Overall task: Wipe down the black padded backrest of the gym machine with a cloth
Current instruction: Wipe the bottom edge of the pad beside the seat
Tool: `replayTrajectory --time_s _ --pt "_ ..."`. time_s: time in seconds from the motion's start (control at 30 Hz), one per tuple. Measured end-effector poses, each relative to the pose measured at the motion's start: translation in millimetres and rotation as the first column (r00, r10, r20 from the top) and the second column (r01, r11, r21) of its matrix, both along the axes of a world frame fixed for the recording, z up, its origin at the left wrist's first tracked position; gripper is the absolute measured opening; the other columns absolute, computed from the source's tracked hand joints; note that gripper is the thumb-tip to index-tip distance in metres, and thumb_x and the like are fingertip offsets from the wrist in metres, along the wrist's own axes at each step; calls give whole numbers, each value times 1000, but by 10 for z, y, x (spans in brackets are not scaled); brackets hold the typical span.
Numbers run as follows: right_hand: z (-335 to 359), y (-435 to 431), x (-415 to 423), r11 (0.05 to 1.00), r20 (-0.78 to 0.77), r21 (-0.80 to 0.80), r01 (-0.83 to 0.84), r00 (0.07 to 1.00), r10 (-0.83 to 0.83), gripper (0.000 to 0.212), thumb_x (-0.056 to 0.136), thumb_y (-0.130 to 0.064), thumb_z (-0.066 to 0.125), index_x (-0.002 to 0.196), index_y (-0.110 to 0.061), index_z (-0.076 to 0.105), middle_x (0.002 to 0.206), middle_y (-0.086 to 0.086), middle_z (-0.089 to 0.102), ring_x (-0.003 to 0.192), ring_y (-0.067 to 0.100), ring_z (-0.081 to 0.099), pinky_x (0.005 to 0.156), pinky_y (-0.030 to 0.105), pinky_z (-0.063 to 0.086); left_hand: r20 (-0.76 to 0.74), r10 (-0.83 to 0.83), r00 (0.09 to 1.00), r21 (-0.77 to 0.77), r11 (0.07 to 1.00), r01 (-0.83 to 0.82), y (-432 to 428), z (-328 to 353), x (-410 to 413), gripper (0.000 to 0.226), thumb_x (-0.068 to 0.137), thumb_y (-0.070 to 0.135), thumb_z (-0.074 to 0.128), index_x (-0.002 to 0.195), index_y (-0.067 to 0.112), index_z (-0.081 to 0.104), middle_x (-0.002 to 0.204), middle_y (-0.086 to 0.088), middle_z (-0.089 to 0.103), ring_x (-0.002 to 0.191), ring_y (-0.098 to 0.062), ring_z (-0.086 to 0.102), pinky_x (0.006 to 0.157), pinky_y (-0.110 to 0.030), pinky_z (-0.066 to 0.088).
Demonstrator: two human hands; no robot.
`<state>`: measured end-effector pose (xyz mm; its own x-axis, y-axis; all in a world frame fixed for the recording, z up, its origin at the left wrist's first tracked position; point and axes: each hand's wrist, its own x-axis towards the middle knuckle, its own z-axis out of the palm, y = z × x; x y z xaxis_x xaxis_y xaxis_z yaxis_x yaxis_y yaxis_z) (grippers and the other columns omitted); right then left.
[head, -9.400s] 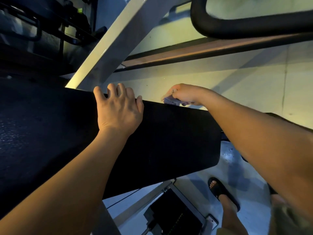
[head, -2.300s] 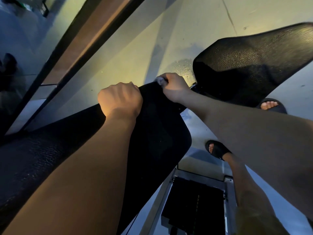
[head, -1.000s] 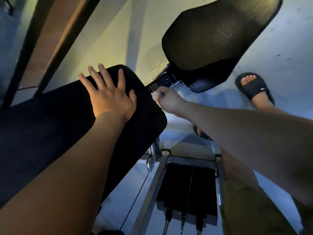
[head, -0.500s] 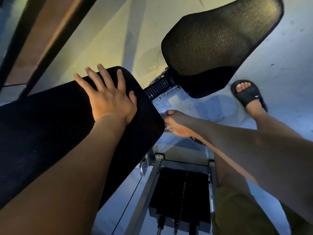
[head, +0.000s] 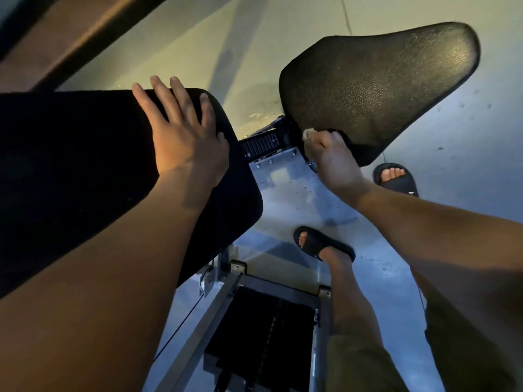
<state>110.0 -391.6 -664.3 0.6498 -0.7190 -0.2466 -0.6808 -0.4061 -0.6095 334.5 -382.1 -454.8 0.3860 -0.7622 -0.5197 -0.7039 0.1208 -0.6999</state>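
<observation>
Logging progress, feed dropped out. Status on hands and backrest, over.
Left hand flat on backrest. Right hand grips cloth at seat pad edge, off backrest. Nothing blocking.

Black textured seat pad (head: 376,89) upper right, glossy highlight at far end. Ribbed black bracket (head: 261,144) at its narrow end, bolted grey metal plate (head: 283,179) below. Two black slide sandals on feet: one (head: 319,244) beside plate, other (head: 396,181) just below seat pad's lower edge. Black weight stack (head: 260,335) inside steel frame (head: 203,329), thin cable (head: 181,326) alongside. Pale speckled floor (head: 467,165); brown strip (head: 70,38) top left; olive shorts (head: 359,366) at bottom
</observation>
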Motion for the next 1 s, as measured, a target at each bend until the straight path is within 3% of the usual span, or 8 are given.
replayTrajectory --time_s 0.13,0.2,0.3,0.43,0.53,0.63,0.83,1.0 --pt "-71 615 -211 832 -178 356 -425 844 507 35 101 -14 48 133 -6 57 133 15 51 120 33 51 101 39 47 -2 13 1000 -9 1000 -13 6 -3 -23 74 96 57 9 161 22 14 164 -28 12 149 -55 7 116 -73 6" --pt "-25 661 -280 800 -210 248 -547 776 595 29 93 -4 56 121 -2 62 127 17 54 114 36 53 93 41 52 3 14 1000 -11 1000 -14 8 -26 -20 74 96 57 10 161 21 13 164 -29 11 149 -55 6 116 -73 6" --pt "122 348 -153 945 37 -17 -325 945 326 27 88 3 60 115 0 64 111 18 58 96 36 55 78 41 52 6 26 1000 -17 1000 -26 8 -41 -21 74 97 57 11 161 21 13 164 -29 10 149 -56 6 116 -73 6" --pt "164 -281 69 978 -32 -205 -27 999 20 40 82 3 56 121 0 65 113 17 63 95 38 52 74 38 49 1 38 999 -34 999 -38 10 -42 -37 74 97 57 12 161 21 13 164 -29 9 149 -56 4 116 -73 4" --pt "181 -68 9 976 -109 -59 -211 973 204 31 88 4 62 118 4 67 119 18 64 101 39 58 83 36 51 -8 42 999 -31 999 -42 11 -36 -49 74 97 58 12 161 20 13 164 -30 9 149 -56 4 116 -73 4" --pt "171 265 -131 766 -156 282 -578 760 631 31 91 1 52 118 -8 64 118 14 59 115 33 53 91 36 47 -19 38 999 -37 999 -39 11 -24 -55 74 97 57 12 161 18 14 163 -31 11 148 -57 5 116 -73 4" --pt "187 -155 18 992 -141 -123 -35 990 17 26 82 -5 66 105 -14 59 105 15 57 99 35 50 77 43 41 -33 40 999 -49 998 -42 12 -40 -52 74 97 55 13 161 16 16 162 -33 13 148 -58 6 115 -74 5" --pt "174 -197 -8 963 -170 -223 -148 979 111 33 82 -2 64 113 -12 62 109 21 51 97 38 49 69 44 46 -45 50 998 -51 997 -53 6 -43 -41 75 97 55 15 161 16 15 162 -32 12 148 -58 6 116 -73 5"
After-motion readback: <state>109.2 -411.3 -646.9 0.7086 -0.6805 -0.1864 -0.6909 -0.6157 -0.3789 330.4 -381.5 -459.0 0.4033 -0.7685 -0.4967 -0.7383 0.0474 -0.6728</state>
